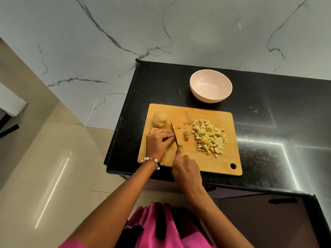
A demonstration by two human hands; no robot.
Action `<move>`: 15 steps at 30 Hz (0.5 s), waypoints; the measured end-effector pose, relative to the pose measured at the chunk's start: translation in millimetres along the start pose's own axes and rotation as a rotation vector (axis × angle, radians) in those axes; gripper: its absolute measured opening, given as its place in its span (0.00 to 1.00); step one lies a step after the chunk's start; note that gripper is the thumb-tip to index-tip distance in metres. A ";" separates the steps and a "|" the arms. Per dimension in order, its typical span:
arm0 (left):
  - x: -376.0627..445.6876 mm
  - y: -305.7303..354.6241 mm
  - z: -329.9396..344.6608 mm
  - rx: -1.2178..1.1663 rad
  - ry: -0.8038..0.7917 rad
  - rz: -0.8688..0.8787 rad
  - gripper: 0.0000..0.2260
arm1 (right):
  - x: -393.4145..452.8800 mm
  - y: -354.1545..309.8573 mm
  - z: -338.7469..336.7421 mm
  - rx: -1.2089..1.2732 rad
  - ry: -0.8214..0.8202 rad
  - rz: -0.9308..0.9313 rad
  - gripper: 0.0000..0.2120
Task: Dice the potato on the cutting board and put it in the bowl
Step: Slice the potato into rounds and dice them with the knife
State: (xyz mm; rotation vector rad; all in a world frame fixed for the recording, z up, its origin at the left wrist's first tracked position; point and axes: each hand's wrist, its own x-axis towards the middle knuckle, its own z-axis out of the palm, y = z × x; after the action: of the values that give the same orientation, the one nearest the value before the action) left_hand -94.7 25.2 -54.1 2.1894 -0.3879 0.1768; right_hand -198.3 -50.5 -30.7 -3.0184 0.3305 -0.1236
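Setting: black table (268, 108), wooden cutting board (206, 111)
Done: diced pile (210, 136)
Left: potato chunk (158, 119), empty bowl (211, 85)
Hands: your right hand (187, 171) grips knife (174, 134); left hand (157, 142) pins a piece

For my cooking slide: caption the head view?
Right hand knifing potato held by left hand; diced pile waits, bowl empty.

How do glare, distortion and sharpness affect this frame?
Head view: bright streaks of glare cross the glossy black countertop at right and the pale floor tiles at left; wide-angle bending curves the counter edges; the wooden cutting board, the pile of diced potato and the empty pink bowl stay evenly lit and reasonably sharp.
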 end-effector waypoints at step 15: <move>1.1 -1.2 -3.2 -0.042 -0.022 -0.020 0.10 | -12.1 25.2 -5.6 0.135 0.012 0.050 0.28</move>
State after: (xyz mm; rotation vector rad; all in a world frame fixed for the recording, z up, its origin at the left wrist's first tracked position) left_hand -93.2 28.2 -52.8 2.1545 -0.3794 0.1323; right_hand -216.0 -72.8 -28.7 -2.8746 0.3828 -0.1531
